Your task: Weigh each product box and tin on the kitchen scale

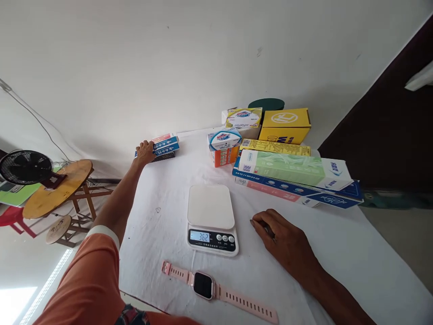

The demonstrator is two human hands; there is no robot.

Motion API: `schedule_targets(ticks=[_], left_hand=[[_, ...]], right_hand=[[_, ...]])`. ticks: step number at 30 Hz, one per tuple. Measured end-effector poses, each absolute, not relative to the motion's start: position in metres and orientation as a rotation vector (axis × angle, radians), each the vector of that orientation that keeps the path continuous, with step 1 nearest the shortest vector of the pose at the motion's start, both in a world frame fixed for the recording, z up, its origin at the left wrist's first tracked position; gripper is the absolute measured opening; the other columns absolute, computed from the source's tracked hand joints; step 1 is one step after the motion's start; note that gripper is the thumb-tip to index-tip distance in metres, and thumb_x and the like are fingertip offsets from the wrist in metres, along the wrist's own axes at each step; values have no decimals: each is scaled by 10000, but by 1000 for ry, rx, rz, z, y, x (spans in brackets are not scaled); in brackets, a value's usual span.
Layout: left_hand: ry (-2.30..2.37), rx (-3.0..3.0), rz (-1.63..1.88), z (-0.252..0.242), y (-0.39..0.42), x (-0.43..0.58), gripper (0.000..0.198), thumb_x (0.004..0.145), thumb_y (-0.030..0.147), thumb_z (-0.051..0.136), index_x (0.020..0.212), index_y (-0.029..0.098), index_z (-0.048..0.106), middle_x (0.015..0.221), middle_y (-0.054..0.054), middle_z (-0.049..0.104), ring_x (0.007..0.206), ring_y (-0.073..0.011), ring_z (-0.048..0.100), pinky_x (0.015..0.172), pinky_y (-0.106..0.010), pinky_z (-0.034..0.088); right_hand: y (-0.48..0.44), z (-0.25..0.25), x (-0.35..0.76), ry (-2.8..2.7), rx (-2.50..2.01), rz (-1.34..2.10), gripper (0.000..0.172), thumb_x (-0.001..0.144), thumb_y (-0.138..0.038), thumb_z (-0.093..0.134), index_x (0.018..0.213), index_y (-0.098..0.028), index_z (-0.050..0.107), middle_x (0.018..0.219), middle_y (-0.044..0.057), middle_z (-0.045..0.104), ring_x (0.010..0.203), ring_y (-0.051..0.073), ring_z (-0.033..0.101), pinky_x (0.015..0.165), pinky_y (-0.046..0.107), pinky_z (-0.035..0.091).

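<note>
At the back left, my left hand (145,152) reaches across to a small stack of boxes, its fingers curled over the left end of a blue toothpaste box (166,145). The lower part of the stack is partly covered by the hand. My right hand (282,237) rests on the white cloth with thumb and fingers curled together and nothing visible in them. To its left lies a white kitchen scale (210,205), its plate bare and its lit display (200,236) reading 362. In front of the scale lies a smartwatch (203,285) with a pink strap, face up.
Long cartons, including a green and white one (291,168), are stacked at the right. Behind them stand a yellow box (286,124), soap boxes (224,140) and a dark green round lid (266,104). A wooden table (64,189) with a black fan (26,167) is far left.
</note>
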State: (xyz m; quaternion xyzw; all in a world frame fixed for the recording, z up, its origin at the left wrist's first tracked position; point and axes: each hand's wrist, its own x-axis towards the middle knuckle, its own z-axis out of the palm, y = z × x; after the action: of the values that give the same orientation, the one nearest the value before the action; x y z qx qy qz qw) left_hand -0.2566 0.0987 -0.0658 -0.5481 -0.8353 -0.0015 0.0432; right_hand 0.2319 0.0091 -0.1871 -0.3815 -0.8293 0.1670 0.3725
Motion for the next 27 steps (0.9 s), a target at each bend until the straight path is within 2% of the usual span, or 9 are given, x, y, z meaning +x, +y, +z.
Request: schedule_targets(ticks=[3,9,15,23,27], left_hand=[[-2556,-1702,-30,-60,93,-257,559,755,291,733,1262,181,525,1401,-224,533,1340,-415,465,1086,-536,349],[-2592,-1773,-202,-57,54,-250,471,752,365,714,1153,220,513,1307,-116,642,1236,-311,578,1087,-470,384],[-2500,-1953,-505,-40,-9,-219,537,709,448,767,1156,241,554,1258,-80,694,1173,-291,640,1010,-418,494],[-2085,-2541,-443,-32,-59,-112,463,790,443,772,1170,254,588,1167,-56,707,1042,-268,676,909,-420,533],[-1960,-2665,-306,-49,-53,-76,411,813,360,763,1158,249,568,1173,-64,693,1072,-282,668,953,-466,499]], right_hand=[[9,-186,232,-2134,-976,416,185,1008,-288,479,856,-265,583,796,10,657,598,151,609,543,289,467],[10,-187,232,-2138,-993,427,184,1000,-279,479,853,-257,587,821,25,665,623,168,614,572,299,468],[10,-186,229,-2128,-1026,469,180,970,-260,507,807,-244,581,819,30,657,647,178,611,623,310,456],[8,-182,229,-2134,-1052,548,140,939,-221,537,809,-227,589,843,34,650,675,176,596,647,304,449],[10,-181,230,-2109,-1040,551,135,930,-229,551,801,-230,592,838,34,657,709,188,622,673,308,464]])
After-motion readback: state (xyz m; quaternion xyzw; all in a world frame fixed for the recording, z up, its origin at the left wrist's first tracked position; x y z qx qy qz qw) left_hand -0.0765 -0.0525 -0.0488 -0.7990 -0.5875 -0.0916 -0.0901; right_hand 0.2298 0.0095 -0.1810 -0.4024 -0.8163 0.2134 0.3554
